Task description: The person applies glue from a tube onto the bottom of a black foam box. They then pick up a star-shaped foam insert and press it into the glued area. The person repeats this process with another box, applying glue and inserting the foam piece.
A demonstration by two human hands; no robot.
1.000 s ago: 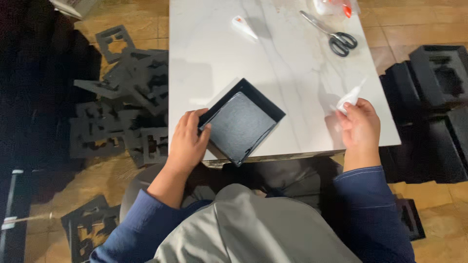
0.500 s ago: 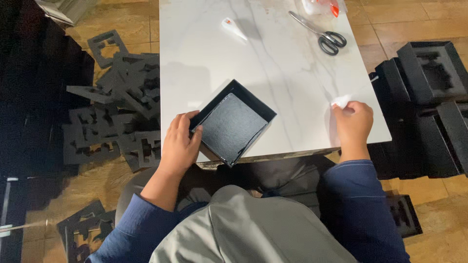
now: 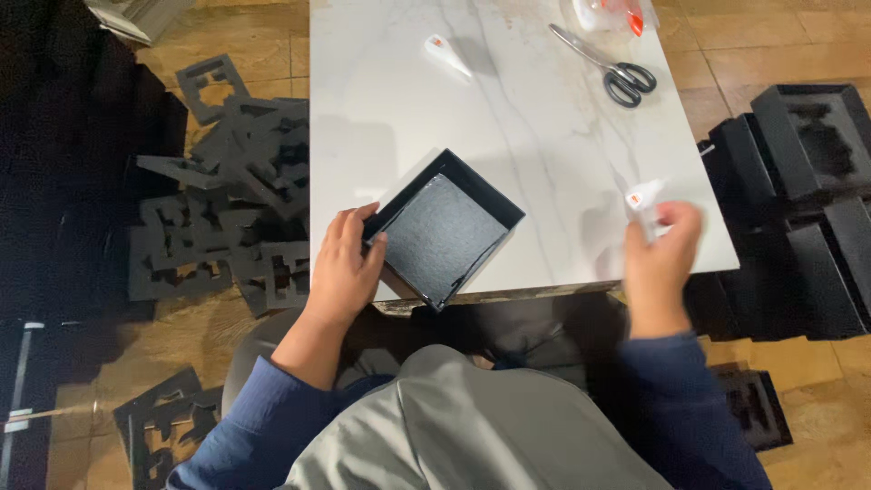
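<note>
A shallow black box (image 3: 447, 229) with a dark grey foam lining lies open, turned diamond-wise, at the near edge of a white marble table (image 3: 508, 118). My left hand (image 3: 345, 268) grips the box's near left corner. My right hand (image 3: 660, 259), blurred by motion, is over the table's near right edge and holds a small white tube with a red mark (image 3: 642, 201) between its fingers.
Scissors with black handles (image 3: 610, 65) lie at the table's far right, beside a white and red item (image 3: 610, 11). Another small white tube (image 3: 447, 53) lies far centre. Grey foam cut-outs (image 3: 227, 209) litter the floor left; black foam trays (image 3: 803, 172) stack right.
My right hand has shifted along the table's right edge and now lifts the white tube upright. My left hand stays on the box, which has not moved.
</note>
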